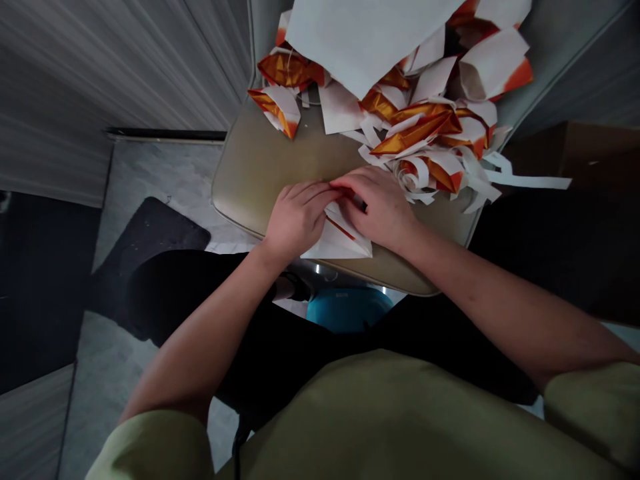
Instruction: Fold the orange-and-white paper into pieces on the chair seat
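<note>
A sheet of white paper with a thin red-orange strip (336, 244) lies near the front edge of the tan chair seat (260, 157). It looks partly folded, with its far end under my fingers. My left hand (300, 217) presses on its left side, fingers closed together. From the right, my right hand (384, 208) grips the far end with bent thumb and fingers. The fingertips of both hands meet there and hide the fold. Just beyond my right hand lie folded white paper pieces with shiny orange-gold parts (415, 133).
A large white sheet (365, 33) covers part of the pile. Curled white paper strips (480, 177) hang over the seat's right edge. One folded piece (278, 107) sits apart on the left. Below are a blue basin-like object (350, 310) and a dark mat (165, 233).
</note>
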{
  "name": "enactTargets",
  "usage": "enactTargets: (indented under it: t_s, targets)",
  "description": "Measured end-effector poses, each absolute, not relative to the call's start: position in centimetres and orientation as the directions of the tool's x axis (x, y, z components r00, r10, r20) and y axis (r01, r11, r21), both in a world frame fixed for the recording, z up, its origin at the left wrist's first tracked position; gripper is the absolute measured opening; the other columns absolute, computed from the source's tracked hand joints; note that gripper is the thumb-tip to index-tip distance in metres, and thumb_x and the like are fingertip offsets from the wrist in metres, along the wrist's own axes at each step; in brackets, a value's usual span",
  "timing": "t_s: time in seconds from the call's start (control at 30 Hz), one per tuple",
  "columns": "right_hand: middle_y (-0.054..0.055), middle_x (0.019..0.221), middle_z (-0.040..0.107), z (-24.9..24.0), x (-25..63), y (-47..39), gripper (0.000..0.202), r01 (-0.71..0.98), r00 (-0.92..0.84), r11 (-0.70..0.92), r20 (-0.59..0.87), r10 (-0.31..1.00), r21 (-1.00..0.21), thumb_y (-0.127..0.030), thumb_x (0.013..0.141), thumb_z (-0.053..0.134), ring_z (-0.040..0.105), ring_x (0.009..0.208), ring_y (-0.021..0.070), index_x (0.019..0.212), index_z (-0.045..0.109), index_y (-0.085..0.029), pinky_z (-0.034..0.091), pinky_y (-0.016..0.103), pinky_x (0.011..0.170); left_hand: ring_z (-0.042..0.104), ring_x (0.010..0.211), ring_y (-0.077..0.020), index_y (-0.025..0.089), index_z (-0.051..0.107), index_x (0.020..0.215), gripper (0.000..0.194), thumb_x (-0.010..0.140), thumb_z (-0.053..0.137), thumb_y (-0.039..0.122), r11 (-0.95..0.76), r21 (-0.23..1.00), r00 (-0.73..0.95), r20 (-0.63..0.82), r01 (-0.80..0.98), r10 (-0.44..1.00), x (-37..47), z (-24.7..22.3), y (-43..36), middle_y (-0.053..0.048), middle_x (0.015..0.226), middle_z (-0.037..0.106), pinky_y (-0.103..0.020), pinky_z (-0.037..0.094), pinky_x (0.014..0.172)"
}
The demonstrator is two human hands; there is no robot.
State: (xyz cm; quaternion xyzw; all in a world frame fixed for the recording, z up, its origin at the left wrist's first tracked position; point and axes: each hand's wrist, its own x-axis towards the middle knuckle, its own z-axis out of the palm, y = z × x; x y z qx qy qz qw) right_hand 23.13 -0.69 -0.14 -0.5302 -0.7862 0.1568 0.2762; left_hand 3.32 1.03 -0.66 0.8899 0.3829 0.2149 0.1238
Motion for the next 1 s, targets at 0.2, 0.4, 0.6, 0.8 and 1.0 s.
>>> enactTargets:
  t_s: [0.2, 0.4, 0.6, 0.8, 1.0]
  targets:
    - [0.007, 0.116, 0.073, -0.13, 23.16, -0.62, 0.03, 0.744, -0.287, 0.393, 0.273, 0.918, -0.54, -0.019, 0.092, 0.055, 0.063, 0.113, 0.0289, 0.118, 0.07, -0.024, 0.046, 0.048, 0.1, 0.062, 0.13, -0.0249, 0.022, 0.072, 0.125, 0.042, 0.097, 0.041, 0.015, -0.663, 0.407, 0.608, 0.275, 0.628, 0.745, 3.29, -0.75, 1.03, -0.007, 0.132, 0.072, -0.042, 0.046, 0.109]
    - [0.008, 0.117, 0.073, -0.11, 23.2, -0.66, 0.031, 0.753, -0.289, 0.384, 0.255, 0.923, -0.535, -0.02, 0.094, 0.054, 0.063, 0.114, 0.0298, 0.119, 0.07, -0.024, 0.045, 0.05, 0.101, 0.063, 0.129, -0.0252, 0.021, 0.072, 0.123, 0.04, 0.097, 0.042, 0.016, -0.672, 0.398, 0.615, 0.279, 0.625, 0.737, 3.3, -0.65, 0.97, -0.008, 0.132, 0.072, -0.041, 0.046, 0.108]
    - [0.008, 0.12, 0.072, -0.26, 23.24, -0.62, 0.032, 0.751, -0.307, 0.39, 0.242, 0.92, -0.532, -0.022, 0.094, 0.054, 0.062, 0.116, 0.031, 0.122, 0.069, -0.024, 0.044, 0.052, 0.102, 0.062, 0.13, -0.0255, 0.02, 0.071, 0.124, 0.039, 0.097, 0.043, 0.015, -0.683, 0.387, 0.621, 0.289, 0.62, 0.728, 3.28, -0.68, 0.89, -0.008, 0.131, 0.072, -0.041, 0.046, 0.108]
    - [0.008, 0.119, 0.072, -0.13, 23.12, -0.64, 0.032, 0.756, -0.296, 0.386, 0.251, 0.922, -0.528, -0.02, 0.093, 0.054, 0.062, 0.115, 0.0308, 0.121, 0.07, -0.024, 0.045, 0.05, 0.101, 0.063, 0.127, -0.0265, 0.018, 0.071, 0.123, 0.036, 0.099, 0.044, 0.019, -0.688, 0.364, 0.626, 0.29, 0.627, 0.724, 3.43, -0.55, 0.89, -0.01, 0.13, 0.072, -0.041, 0.046, 0.107]
    - [0.009, 0.118, 0.072, 0.09, 23.05, -0.6, 0.032, 0.763, -0.302, 0.386, 0.242, 0.922, -0.519, -0.019, 0.093, 0.055, 0.063, 0.114, 0.0307, 0.121, 0.07, -0.022, 0.046, 0.05, 0.1, 0.063, 0.126, -0.027, 0.018, 0.071, 0.124, 0.035, 0.103, 0.043, 0.025, -0.681, 0.352, 0.62, 0.285, 0.642, 0.731, 3.62, -0.6, 0.85, -0.011, 0.129, 0.072, -0.042, 0.047, 0.105]
